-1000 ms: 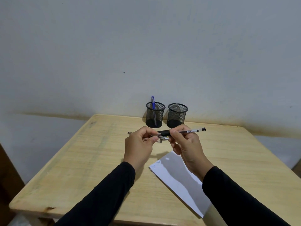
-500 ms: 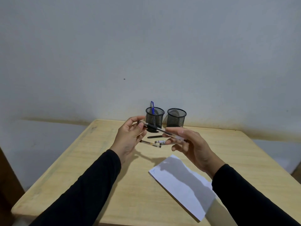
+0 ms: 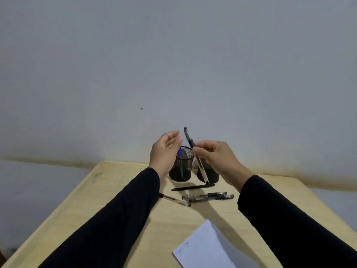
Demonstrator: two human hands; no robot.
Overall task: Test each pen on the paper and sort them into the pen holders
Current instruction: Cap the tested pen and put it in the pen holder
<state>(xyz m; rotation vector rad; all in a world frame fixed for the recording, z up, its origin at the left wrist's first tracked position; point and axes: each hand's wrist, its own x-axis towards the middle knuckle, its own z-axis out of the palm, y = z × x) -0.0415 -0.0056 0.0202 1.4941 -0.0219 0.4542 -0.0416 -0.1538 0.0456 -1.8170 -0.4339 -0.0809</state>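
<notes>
my right hand point(image 3: 216, 155) pinching pen point(image 3: 195, 153) mid-frame, near upright over right holder point(image 3: 209, 174), left hand point(image 3: 164, 149) loose, empty

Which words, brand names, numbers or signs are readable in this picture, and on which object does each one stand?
No text can be read.
Pen in the right hand: a pale label low on the barrel, too blurred to read.
Pens lying on the table: small label on one, too small to read.
Paper: faint marks near its corner, not readable.
Pen holder: no lettering visible.
</notes>
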